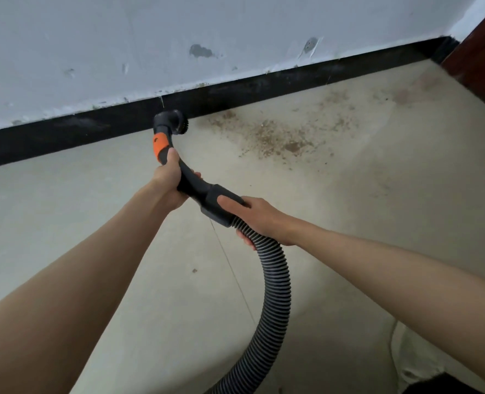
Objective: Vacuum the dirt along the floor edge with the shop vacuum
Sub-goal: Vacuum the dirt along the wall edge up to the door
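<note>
- Presently, the black round brush nozzle (175,120) of the shop vacuum sits at centre frame, against the black skirting board (64,135) where it meets the pale grey floor (93,211).
- The black curved plastic wand with an orange collar (160,146) runs from the nozzle down to a black cuff (218,206), joined to the grey ribbed flexible hose (275,282), which loops to the lower edge of the frame.
- The left hand (168,180) is clenched around the wand just below the orange collar.
- The right hand (261,217) grasps the hose at the cuff, fingers curled under it.
- A patch of brown scattered dirt (275,135) lies on the floor just right of the nozzle, near the skirting.
- Above the skirting stands a scuffed pale grey painted wall (178,32); a dark reddish-brown panel (483,61) occupies the upper right corner.
</note>
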`<control>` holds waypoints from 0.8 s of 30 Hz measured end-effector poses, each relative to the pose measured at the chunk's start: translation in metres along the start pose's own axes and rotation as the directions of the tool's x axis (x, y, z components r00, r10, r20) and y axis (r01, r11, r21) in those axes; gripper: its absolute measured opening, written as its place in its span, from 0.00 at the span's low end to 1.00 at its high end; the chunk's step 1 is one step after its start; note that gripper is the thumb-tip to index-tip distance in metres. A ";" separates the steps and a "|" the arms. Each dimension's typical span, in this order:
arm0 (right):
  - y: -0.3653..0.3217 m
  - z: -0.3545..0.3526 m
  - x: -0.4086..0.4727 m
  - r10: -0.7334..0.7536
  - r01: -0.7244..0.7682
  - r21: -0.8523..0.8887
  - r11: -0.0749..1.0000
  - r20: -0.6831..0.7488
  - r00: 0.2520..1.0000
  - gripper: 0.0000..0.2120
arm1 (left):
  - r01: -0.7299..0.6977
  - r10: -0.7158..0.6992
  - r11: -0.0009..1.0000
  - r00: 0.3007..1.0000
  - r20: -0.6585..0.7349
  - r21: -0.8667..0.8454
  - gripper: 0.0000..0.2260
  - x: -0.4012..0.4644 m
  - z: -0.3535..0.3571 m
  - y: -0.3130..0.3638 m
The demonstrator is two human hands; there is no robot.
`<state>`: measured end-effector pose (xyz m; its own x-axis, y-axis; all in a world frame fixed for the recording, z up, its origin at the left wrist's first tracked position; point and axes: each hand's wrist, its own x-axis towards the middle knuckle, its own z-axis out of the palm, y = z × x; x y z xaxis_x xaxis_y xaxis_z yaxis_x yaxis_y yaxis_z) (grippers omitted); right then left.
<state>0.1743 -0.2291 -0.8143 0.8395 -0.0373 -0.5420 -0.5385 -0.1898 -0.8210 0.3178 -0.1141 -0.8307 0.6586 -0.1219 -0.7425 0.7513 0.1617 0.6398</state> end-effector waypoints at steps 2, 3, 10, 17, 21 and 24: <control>0.007 -0.020 0.001 -0.025 0.025 -0.002 1.000 0.017 1.000 0.23 | 0.012 -0.012 1.000 1.000 -0.029 -0.015 0.26 -0.003 0.016 -0.006; 0.011 -0.031 0.002 -0.035 0.035 -0.007 0.999 0.028 0.999 0.24 | 0.018 -0.019 1.000 0.999 -0.038 -0.025 0.27 -0.004 0.024 -0.009; 0.034 -0.109 0.004 -0.114 0.124 -0.102 0.987 0.098 0.989 0.23 | -0.002 -0.009 0.996 0.993 -0.119 -0.089 0.29 -0.016 0.096 -0.033; 0.036 -0.143 0.028 -0.161 0.180 -0.110 0.978 0.160 0.974 0.22 | -0.049 0.030 0.994 0.981 -0.192 -0.097 0.29 -0.006 0.120 -0.031; 0.029 -0.140 0.038 -0.194 0.208 -0.087 0.974 0.147 0.970 0.22 | -0.081 0.072 0.996 0.969 -0.235 -0.029 0.27 0.002 0.125 -0.027; 0.028 -0.139 0.043 -0.191 0.201 -0.054 0.978 0.152 0.970 0.23 | -0.093 0.088 0.996 0.964 -0.253 -0.006 0.26 0.004 0.123 -0.020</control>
<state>0.2055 -0.3723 -0.8353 0.9061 0.1489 -0.3960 -0.3540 -0.2458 -0.9024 0.3104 -0.2387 -0.8216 0.6902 0.1443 -0.7091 0.6868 0.1777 0.7047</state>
